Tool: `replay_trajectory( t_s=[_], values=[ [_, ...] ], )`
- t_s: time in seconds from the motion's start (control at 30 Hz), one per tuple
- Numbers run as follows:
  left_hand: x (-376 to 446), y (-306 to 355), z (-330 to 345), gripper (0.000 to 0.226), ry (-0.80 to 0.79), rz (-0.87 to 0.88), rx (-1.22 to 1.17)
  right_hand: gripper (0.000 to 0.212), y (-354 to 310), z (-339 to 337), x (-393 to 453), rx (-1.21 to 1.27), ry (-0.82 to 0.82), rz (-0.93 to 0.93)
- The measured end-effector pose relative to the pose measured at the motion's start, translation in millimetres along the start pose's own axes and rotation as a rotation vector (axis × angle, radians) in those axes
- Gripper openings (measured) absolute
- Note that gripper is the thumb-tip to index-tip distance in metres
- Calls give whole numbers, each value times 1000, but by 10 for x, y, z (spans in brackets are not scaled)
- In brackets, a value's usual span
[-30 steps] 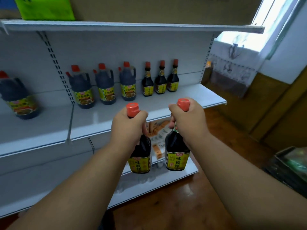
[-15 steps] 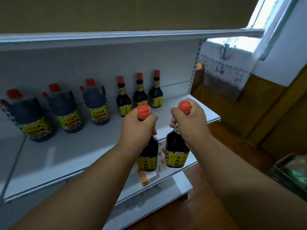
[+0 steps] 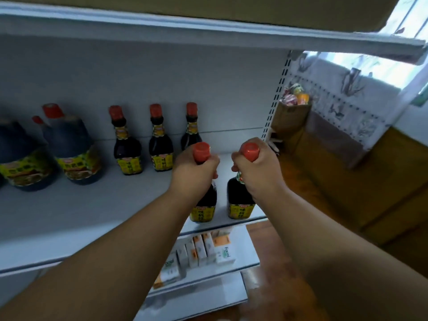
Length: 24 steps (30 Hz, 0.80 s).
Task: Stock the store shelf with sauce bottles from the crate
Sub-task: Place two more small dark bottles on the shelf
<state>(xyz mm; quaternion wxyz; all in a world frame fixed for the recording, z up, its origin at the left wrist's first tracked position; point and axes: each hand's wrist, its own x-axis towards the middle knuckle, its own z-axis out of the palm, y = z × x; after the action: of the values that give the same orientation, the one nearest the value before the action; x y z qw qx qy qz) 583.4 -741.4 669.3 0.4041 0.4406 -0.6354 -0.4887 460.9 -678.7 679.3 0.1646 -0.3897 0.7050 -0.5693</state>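
My left hand (image 3: pixel 193 173) grips the neck of a dark sauce bottle (image 3: pixel 203 205) with a red cap and yellow label. My right hand (image 3: pixel 256 172) grips a second, matching sauce bottle (image 3: pixel 239 202) by its neck. Both bottles are upright near the front right end of the white shelf (image 3: pixel 69 218); I cannot tell whether their bases touch it. Three small bottles of the same kind (image 3: pixel 159 144) stand in a row at the back of that shelf, the rightmost partly hidden behind my left hand. No crate is in view.
Large dark jugs with red caps (image 3: pixel 69 149) stand at the left on the same shelf. An upper shelf (image 3: pixel 208 31) hangs close overhead. Small white and orange boxes (image 3: pixel 206 250) sit on the shelf below. Wooden floor and brown cartons (image 3: pixel 347 181) lie to the right.
Both hands have carried their bottles up and forward, from in front of the lower shelves to over the front right end of the bottle shelf. The view has come closer to the shelf.
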Motion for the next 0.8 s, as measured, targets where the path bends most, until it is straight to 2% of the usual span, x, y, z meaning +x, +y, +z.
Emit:
replay_trajectory(
  t_s=[0.17, 0.3, 0.47, 0.57, 0.7, 0.8],
  values=[
    [307, -81, 435, 8, 88, -93, 43, 13, 252, -151, 487, 18, -98, 13],
    [461, -97, 564, 11, 135, -7, 83, 12, 345, -144, 720, 54, -103, 91],
    [676, -233, 604, 29, 80, 142, 156, 23, 410, -128, 870, -146, -148, 28],
    [630, -389, 527, 25, -4, 197, 156, 37, 521, -154, 770, -290, -190, 50],
    [405, -808, 407, 42, 9, 128, 291, 30, 799, -129, 678, -303, -240, 39],
    [439, -829, 441, 47, 2, 100, 340, 28, 849, -45, 772, -286, -247, 62]
  ],
)
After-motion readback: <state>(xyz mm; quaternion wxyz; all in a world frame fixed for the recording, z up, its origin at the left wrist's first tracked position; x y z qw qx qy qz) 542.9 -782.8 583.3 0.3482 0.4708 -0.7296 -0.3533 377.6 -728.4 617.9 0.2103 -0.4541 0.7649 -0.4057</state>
